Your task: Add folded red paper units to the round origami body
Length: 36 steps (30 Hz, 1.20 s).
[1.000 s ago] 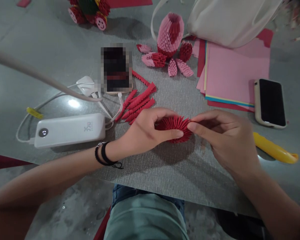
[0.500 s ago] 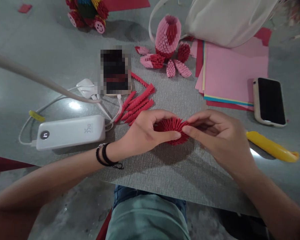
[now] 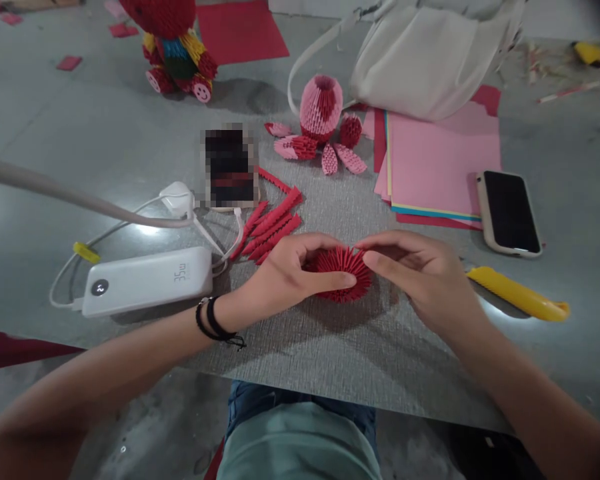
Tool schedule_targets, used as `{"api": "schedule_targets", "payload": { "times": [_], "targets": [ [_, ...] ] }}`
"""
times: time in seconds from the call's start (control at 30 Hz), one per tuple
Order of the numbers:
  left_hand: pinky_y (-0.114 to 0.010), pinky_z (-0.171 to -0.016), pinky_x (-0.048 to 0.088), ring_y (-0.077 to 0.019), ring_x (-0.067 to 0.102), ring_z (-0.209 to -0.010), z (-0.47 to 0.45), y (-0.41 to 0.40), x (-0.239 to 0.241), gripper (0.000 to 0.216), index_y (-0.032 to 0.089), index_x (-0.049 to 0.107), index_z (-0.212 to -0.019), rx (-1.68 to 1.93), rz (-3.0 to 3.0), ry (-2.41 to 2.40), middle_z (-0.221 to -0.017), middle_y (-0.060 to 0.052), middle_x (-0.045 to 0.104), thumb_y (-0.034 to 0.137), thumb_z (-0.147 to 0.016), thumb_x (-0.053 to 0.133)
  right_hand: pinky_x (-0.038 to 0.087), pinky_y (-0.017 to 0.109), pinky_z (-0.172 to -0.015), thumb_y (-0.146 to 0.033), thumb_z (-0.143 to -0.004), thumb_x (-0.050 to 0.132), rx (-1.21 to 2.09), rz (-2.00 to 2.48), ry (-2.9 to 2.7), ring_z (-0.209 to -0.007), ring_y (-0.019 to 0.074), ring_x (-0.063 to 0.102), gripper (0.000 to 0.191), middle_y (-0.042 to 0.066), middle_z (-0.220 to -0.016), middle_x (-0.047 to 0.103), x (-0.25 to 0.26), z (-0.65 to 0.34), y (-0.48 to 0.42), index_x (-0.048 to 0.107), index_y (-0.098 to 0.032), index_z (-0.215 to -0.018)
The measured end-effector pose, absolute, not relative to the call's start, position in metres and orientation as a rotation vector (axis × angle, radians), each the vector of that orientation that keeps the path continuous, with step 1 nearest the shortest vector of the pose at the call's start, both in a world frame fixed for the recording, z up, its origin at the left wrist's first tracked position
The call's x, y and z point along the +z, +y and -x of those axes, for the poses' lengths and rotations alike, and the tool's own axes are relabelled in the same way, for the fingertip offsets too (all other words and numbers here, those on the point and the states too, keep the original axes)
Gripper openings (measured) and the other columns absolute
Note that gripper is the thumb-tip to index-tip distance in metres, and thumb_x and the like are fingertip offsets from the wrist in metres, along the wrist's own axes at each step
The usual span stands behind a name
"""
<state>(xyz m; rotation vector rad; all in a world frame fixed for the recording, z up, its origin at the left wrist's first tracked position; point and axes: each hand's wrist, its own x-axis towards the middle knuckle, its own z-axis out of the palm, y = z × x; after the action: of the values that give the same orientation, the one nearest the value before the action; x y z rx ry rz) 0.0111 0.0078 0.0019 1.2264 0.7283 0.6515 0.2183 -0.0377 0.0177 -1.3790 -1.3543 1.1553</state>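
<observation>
A round red piece (image 3: 337, 260) of many folded paper points stands between my hands, just above the near part of the table. My left hand (image 3: 287, 270) grips it from the left, thumb across the front and fingers behind. At its upper right edge, my right hand (image 3: 427, 277) is closed with thumb and forefinger against the paper points; its other fingers are partly hidden. Red folded paper strips (image 3: 275, 227) lie beyond my left hand. Farther back is a pink and red folded-paper vase shape (image 3: 321, 110), with small paper petals (image 3: 297, 147) around its base.
A white power bank (image 3: 147, 283) with cables lies left, near a phone (image 3: 230, 167). On the right are coloured paper sheets (image 3: 440, 160), another phone (image 3: 510, 212) and a yellow cutter (image 3: 517, 293). A white bag (image 3: 420, 63) and a paper bear figure (image 3: 177, 60) stand behind.
The view has tilted up, showing more of the far table. Both hands stay on the red paper piece, and my right fingers have shifted slightly along its upper right edge.
</observation>
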Motion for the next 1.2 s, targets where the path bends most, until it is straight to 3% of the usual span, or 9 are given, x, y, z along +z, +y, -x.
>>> {"api": "schedule_targets", "payload": {
  "times": [0.23,0.53,0.87,1.1,1.2],
  "targets": [
    [-0.022,-0.068,0.047,-0.0123,0.061,-0.076,-0.01,0.009,0.002,0.024,0.015,0.079,-0.095,0.654,-1.359,0.746,-0.084,-0.001,0.072,0.029,-0.078,0.088,0.059,0.029,-0.069,-0.031,-0.086,0.08,1.122,1.454,-1.405,-0.076,0.0175,0.074,0.005,0.0,-0.08,0.079,0.022,-0.216,-0.038,0.082,-0.027,-0.088],
    [-0.025,-0.072,0.046,-0.0127,0.061,-0.077,-0.011,0.009,0.002,0.021,0.013,0.077,-0.091,0.734,-1.416,0.783,-0.084,-0.003,0.072,0.034,-0.093,0.073,0.055,0.028,-0.069,-0.038,-0.084,0.083,1.121,1.489,-1.352,-0.077,0.0174,0.071,0.009,-0.001,-0.081,0.081,0.018,-0.215,-0.036,0.084,-0.029,-0.083],
    [-0.025,-0.071,0.047,-0.0125,0.063,-0.075,-0.011,0.008,0.0,0.015,0.015,0.08,-0.09,0.743,-1.363,0.783,-0.082,-0.002,0.075,0.03,-0.088,0.078,0.054,0.031,-0.07,-0.041,-0.083,0.084,1.201,1.516,-1.309,-0.074,0.0185,0.069,0.013,0.001,-0.08,0.081,0.018,-0.216,-0.037,0.085,-0.028,-0.081],
    [-0.027,-0.072,0.048,-0.014,0.063,-0.076,-0.013,0.007,-0.001,0.027,0.014,0.078,-0.09,0.705,-1.222,0.782,-0.083,-0.003,0.073,0.04,-0.086,0.08,0.056,0.03,-0.071,-0.035,-0.082,0.084,1.179,1.409,-1.274,-0.075,0.0174,0.07,0.008,0.001,-0.081,0.079,0.009,-0.217,-0.033,0.083,-0.027,-0.084],
    [-0.026,-0.074,0.049,-0.0136,0.064,-0.077,-0.014,0.007,0.0,0.029,0.015,0.077,-0.094,0.661,-1.15,0.741,-0.084,-0.002,0.073,0.037,-0.079,0.086,0.057,0.032,-0.072,-0.037,-0.082,0.084,1.141,1.394,-1.268,-0.078,0.0189,0.071,0.012,0.002,-0.084,0.08,0.006,-0.219,-0.031,0.083,-0.026,-0.086]
  ]
}}
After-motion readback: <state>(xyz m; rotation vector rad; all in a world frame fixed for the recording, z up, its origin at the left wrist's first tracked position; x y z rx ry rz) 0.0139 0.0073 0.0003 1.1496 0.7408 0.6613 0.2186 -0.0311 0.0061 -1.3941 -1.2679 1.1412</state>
